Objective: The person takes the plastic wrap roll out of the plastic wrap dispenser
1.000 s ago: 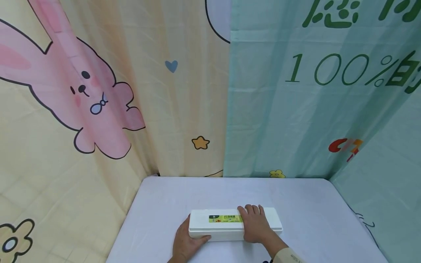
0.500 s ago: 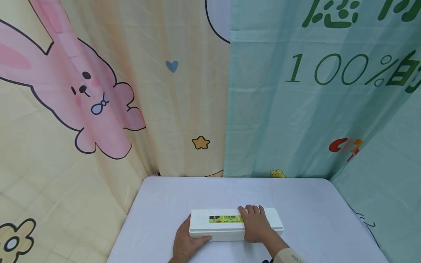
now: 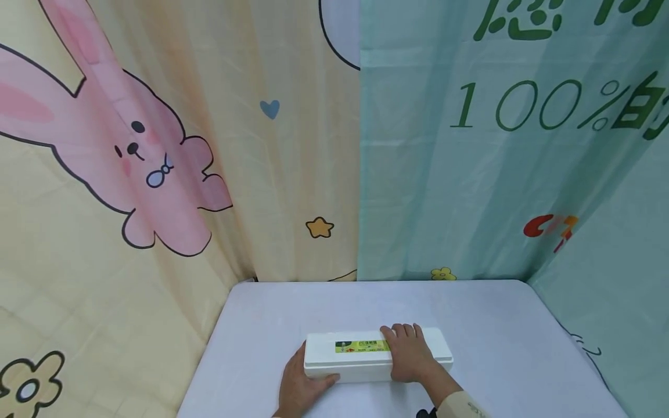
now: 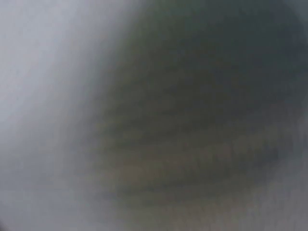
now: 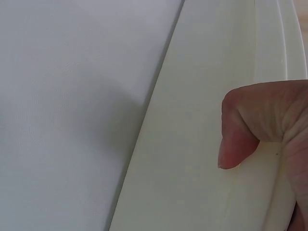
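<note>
A long white lidded storage box (image 3: pixel 360 371) lies crosswise near the table's front, its lid on and a green-yellow label (image 3: pixel 360 346) on top. My left hand (image 3: pixel 299 388) grips its left end, with the thumb along the front wall and the fingers mostly hidden behind that end. Across the right half of the lid, my right hand (image 3: pixel 413 357) holds the box, fingertips reaching the far side. The right wrist view shows a bent thumb (image 5: pixel 240 125) against the box's pale wall (image 5: pixel 183 134), below the lid rim. Everything in the left wrist view is too blurred to make out.
A white-covered table (image 3: pixel 282 305) carries the box. Behind it hang a cream curtain (image 3: pixel 292 168) with a pink rabbit and a teal curtain (image 3: pixel 418 191) with green lettering. A small dark object (image 3: pixel 425 413) shows beside the right sleeve (image 3: pixel 460 405).
The head view has tilted and shifted slightly. Both hands keep the same hold on the box, and its lid stays on.
</note>
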`<state>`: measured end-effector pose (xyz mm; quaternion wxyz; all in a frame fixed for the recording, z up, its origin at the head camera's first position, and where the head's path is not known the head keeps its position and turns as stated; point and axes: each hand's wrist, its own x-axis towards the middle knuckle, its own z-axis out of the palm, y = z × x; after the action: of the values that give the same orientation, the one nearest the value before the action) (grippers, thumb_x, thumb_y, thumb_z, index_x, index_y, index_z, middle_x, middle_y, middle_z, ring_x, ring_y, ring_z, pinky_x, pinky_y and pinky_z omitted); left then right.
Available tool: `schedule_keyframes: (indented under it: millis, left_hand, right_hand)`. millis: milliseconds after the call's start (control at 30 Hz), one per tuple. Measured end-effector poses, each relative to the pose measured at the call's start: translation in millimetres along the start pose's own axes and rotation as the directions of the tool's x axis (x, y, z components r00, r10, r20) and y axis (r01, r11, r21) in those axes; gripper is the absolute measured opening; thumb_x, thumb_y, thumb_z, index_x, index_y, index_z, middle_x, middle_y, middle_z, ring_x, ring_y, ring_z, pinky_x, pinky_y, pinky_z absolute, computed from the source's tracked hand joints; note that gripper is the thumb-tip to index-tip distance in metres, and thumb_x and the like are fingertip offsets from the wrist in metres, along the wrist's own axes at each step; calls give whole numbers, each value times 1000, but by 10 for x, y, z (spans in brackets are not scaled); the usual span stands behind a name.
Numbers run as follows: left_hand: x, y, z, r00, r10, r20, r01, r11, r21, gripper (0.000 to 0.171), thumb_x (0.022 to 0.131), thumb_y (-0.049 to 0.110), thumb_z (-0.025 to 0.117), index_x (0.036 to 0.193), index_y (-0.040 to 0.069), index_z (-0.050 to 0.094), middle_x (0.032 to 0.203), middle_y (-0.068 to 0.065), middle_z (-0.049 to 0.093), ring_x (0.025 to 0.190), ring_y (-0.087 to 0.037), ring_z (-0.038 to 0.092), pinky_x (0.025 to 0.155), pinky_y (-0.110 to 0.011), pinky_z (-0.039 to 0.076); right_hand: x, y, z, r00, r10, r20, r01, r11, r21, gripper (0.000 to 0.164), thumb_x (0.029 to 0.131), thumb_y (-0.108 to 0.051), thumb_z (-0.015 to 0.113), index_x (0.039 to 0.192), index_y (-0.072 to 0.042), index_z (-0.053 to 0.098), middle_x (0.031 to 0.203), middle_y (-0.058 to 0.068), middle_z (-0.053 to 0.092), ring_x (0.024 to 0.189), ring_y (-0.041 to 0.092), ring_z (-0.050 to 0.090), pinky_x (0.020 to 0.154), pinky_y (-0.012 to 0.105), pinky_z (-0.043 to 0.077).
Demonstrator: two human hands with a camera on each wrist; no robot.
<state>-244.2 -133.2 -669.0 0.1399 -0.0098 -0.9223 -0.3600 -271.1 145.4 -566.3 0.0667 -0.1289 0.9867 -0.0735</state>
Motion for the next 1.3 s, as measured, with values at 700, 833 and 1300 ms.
schedule_keyframes:
  millis: [700,833,1300]
  left_hand:
    - [32,1,-24,998,58,-26,-58,998,-6,105,58,70,88,140,15,54,124,1,70,112,-20,67,98,-43,56]
    - [57,-4,-15,999,40,3,-40,999,-25,104,59,73,86,140,17,53,125,2,70,113,-18,67,99,-43,56]
    - [57,-13,-9,1000,24,9,-24,999,-48,104,58,77,85,139,20,55,121,7,70,110,-15,67,97,-40,57]
  right_hand:
    - [44,23,-58,999,27,-32,-25,997,73,88,64,-17,86,144,-18,49,136,14,56,134,42,46,121,73,21]
    - [30,9,-59,997,32,-77,-27,998,59,87,68,-17,84,147,-19,46,140,15,53,138,42,44,122,72,20]
    - [-5,-20,-77,986,27,-164,-23,999,24,85,68,-11,78,146,-20,46,142,16,51,138,42,43,122,72,20]
